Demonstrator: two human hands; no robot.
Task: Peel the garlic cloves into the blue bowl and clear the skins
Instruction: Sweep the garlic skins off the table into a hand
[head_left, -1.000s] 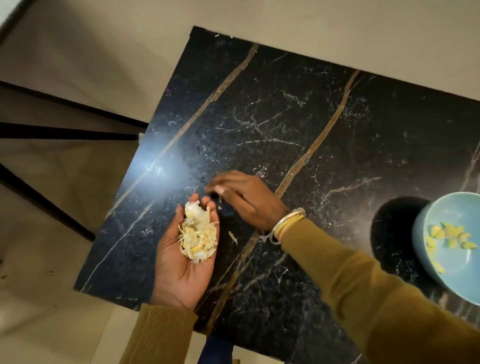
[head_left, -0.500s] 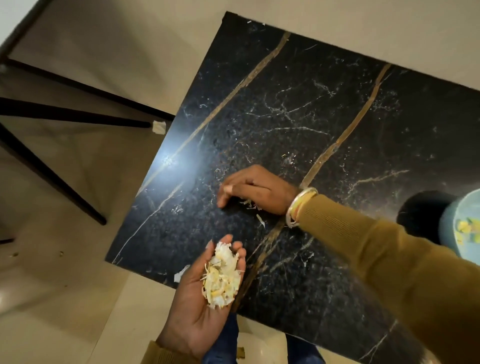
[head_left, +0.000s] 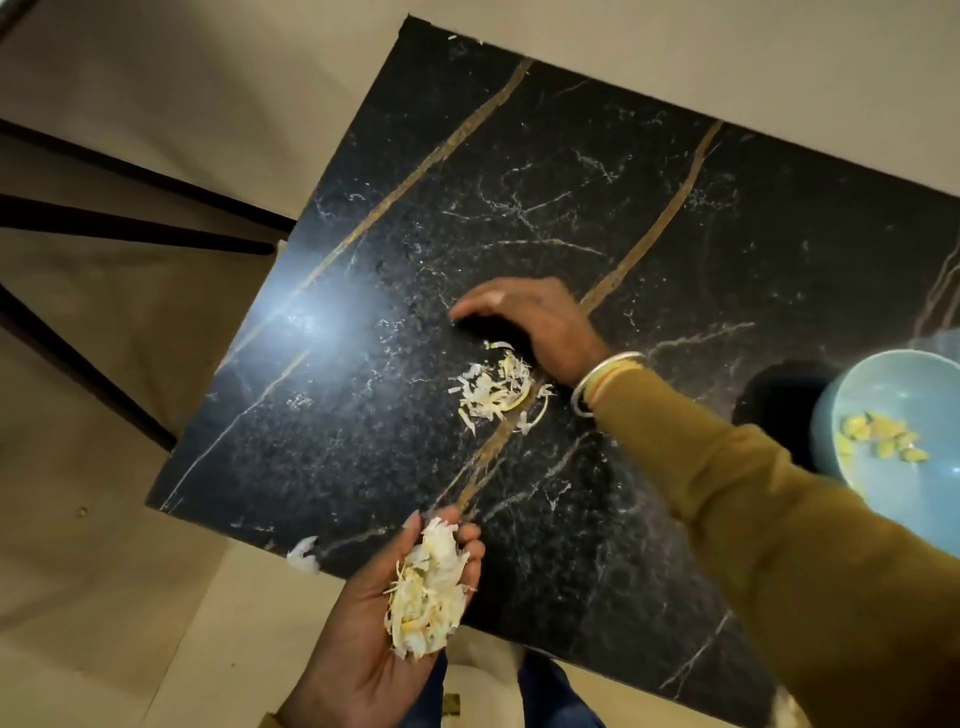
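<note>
My left hand (head_left: 374, 639) is palm up at the near edge of the black marble table (head_left: 623, 218), cupping a heap of garlic skins (head_left: 428, 590). Farther in, my right hand (head_left: 524, 317) lies palm down on the table with fingers loosely curved, its edge against a small pile of loose skins (head_left: 493, 389). At the right edge of the view stands the blue bowl (head_left: 904, 499) with several peeled yellow cloves (head_left: 878, 436) inside.
One stray skin (head_left: 304, 556) lies at the table's near left edge. Dark legs of other furniture (head_left: 104, 228) cross the beige floor on the left. My knees in blue trousers (head_left: 550, 691) show below the table edge.
My right hand has swept skins into a visible pile beside it. My left hand with its heap has drawn back to the near table edge. The view has shifted.
</note>
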